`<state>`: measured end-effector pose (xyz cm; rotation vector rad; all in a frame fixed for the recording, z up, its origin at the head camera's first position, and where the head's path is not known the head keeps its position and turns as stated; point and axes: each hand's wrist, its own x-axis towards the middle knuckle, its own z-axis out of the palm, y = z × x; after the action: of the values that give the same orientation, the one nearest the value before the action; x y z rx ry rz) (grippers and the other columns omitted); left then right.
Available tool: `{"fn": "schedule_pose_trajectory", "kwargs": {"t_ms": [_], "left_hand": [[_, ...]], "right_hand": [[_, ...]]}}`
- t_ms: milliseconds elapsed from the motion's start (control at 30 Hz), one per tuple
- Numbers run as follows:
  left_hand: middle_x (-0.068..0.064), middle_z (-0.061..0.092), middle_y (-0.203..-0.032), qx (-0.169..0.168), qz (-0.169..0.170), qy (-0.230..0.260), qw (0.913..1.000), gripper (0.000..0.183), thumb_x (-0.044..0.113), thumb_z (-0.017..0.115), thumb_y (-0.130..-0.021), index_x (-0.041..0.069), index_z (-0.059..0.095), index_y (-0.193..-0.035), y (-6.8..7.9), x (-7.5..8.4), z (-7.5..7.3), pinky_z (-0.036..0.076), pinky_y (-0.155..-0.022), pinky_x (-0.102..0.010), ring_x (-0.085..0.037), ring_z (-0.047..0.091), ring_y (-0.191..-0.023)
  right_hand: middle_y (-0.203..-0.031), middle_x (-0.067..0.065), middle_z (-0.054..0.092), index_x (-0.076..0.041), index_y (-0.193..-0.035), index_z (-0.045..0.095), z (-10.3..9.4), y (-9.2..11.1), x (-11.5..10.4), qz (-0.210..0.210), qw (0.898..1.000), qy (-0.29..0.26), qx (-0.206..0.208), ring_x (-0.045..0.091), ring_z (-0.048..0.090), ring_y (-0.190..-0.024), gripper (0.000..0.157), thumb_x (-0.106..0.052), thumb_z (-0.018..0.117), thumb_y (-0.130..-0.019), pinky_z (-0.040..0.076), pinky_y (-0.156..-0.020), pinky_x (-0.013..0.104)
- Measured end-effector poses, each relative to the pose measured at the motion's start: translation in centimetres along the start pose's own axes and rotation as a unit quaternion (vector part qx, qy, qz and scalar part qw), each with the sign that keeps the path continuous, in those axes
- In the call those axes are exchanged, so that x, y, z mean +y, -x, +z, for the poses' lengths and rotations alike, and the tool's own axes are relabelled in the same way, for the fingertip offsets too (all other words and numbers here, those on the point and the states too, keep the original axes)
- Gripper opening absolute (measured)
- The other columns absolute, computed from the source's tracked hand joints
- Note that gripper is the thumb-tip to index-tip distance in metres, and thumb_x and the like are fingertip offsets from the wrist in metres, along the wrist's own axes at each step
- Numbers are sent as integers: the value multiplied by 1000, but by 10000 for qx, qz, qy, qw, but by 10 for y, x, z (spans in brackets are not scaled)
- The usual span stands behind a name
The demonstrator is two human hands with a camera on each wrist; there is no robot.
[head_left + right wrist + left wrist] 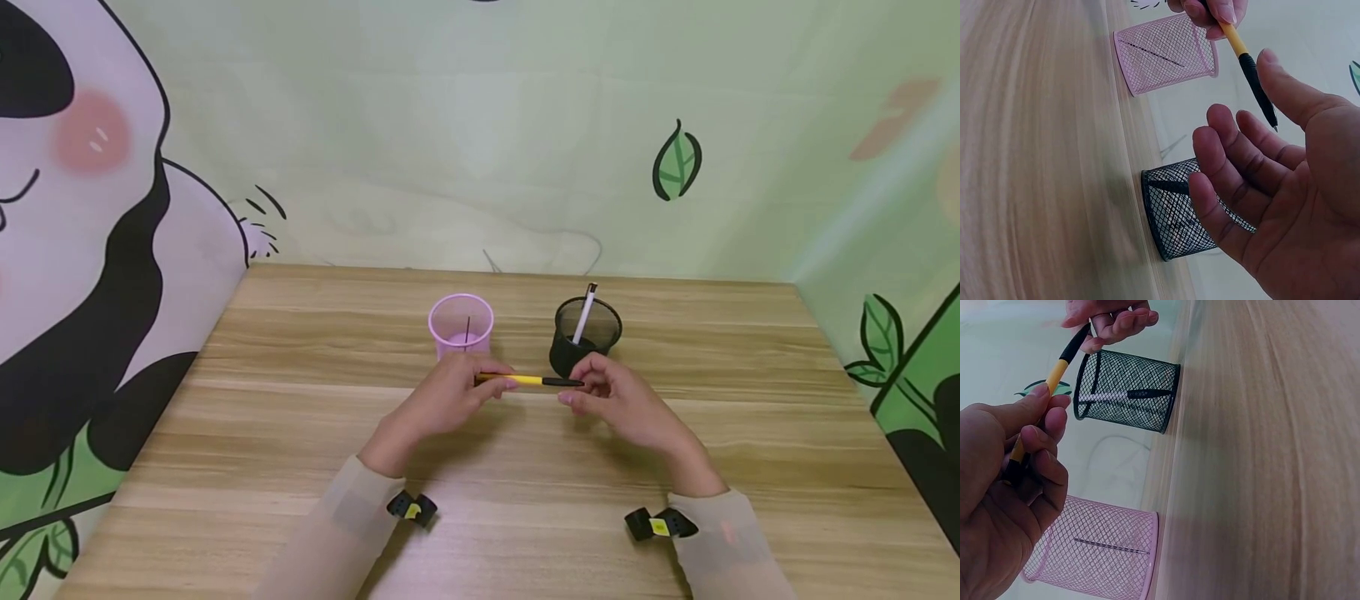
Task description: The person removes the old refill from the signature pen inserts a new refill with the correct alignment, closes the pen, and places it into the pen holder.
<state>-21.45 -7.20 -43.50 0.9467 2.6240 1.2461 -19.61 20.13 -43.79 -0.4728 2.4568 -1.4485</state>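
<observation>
My left hand (441,398) pinches a yellow pen with black ends (528,380) between thumb and fingers, holding it level above the table. Its black tip end points toward my right hand (628,407). In the right wrist view that hand's thumb and fingers are spread apart around the pen tip (1266,109), with a gap on either side. Behind the left hand stands a pink mesh pen holder (1110,569) with a thin dark stick (468,329) in it. A black mesh pen holder (564,354) behind the right hand contains a white pen with a black end (583,318), leaning.
The wood-grain table (300,333) runs back to a pale green wall sheet (465,167) printed with a panda (202,217) and leaves. Both sleeved wrists carry small black camera mounts (412,508).
</observation>
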Motion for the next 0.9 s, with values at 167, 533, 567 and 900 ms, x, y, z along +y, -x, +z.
{"fn": "schedule_pose_trajectory", "kwargs": {"t_ms": [167,533,567,900], "left_hand": [[-6,68,-77,-22,-1,49,10000,21,28,61,-95,13,74,-102,0,-1,0,39,-53,-21,-7,47,-62],[-5,69,-78,-5,60,15,10000,19,28,61,-95,17,74,-103,0,0,0,40,-53,-21,-6,49,-62],[-4,69,-78,0,70,-6,10000,19,29,61,-95,17,74,-103,0,0,1,41,-54,-21,-6,50,-62],[-5,69,-77,-19,41,-44,10000,18,27,61,-95,18,74,-103,0,0,1,41,-54,-21,-6,50,-62]], "right_hand": [[-82,9,65,-7,-100,59,1,-1,-1,-25,10000,4,-75,29,63,-80,29,-36,59,-96,54,-73,39],[-78,14,65,-5,-77,65,2,2,-2,19,9998,162,-138,27,60,-80,56,-44,34,-104,51,-77,30],[-78,14,65,-5,-77,64,2,2,-2,30,9997,165,-157,28,60,-80,57,-44,33,-104,50,-77,30],[-74,7,65,-9,-72,60,2,0,-2,-62,9993,379,-22,27,60,-76,49,-40,40,-103,49,-74,33]]}}
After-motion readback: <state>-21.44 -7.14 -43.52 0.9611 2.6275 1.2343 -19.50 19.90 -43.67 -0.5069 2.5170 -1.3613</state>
